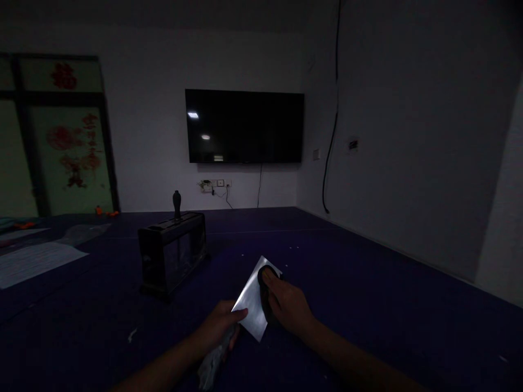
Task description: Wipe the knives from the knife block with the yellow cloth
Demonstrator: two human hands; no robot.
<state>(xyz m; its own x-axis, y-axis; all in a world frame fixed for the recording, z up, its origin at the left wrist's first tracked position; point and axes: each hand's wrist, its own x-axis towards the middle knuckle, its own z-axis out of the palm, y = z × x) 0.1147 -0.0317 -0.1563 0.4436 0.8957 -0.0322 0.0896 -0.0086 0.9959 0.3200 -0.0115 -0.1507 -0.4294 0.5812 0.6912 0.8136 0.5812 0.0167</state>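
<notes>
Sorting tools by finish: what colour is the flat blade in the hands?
Shiny silver-grey blade, plain, seen in the head view.

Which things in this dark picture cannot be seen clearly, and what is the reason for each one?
Head view, the only one:
- Cleaver: the right hand covers most of its dark handle.
- Pale crumpled thing under the left hand: partly hidden by the hand, too dim to identify.
- Knife block: contents lost in darkness; only one black handle stands out.
- Papers at left: cut off by the frame edge, print unreadable.
</notes>
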